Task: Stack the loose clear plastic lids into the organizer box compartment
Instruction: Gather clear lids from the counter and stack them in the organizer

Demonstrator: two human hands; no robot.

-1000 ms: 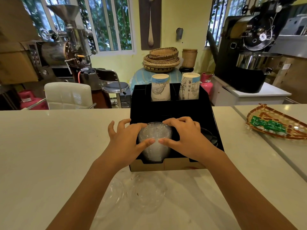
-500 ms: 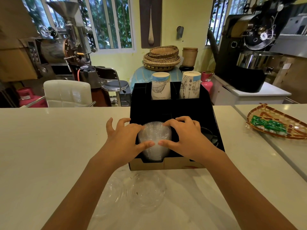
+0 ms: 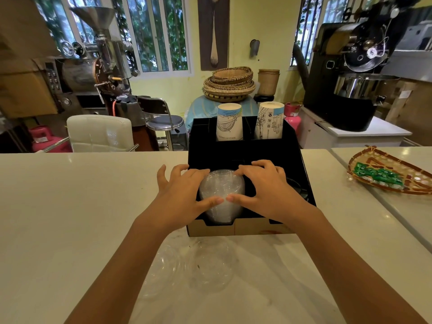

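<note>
A black organizer box [image 3: 245,153] stands on the white counter, straight ahead. A stack of clear plastic lids [image 3: 221,195] sits in its front left compartment. My left hand [image 3: 184,195] wraps the stack's left side and my right hand [image 3: 266,190] wraps its right side, thumbs almost meeting on the front. Both hands press on the stack. Two loose clear lids lie on the counter in front of the box, one lid [image 3: 210,265] in the middle and another lid [image 3: 161,272] to its left, partly under my left forearm.
Two upside-down stacks of paper cups [image 3: 230,122] stand in the box's back compartments. A woven tray [image 3: 392,176] with green packets lies at the right. Dark lids [image 3: 297,188] sit in the box's right compartment. Bare counter stretches to the left.
Both hands have stayed cupped around the lid stack in the compartment. The view has shifted slightly; nothing else has moved.
</note>
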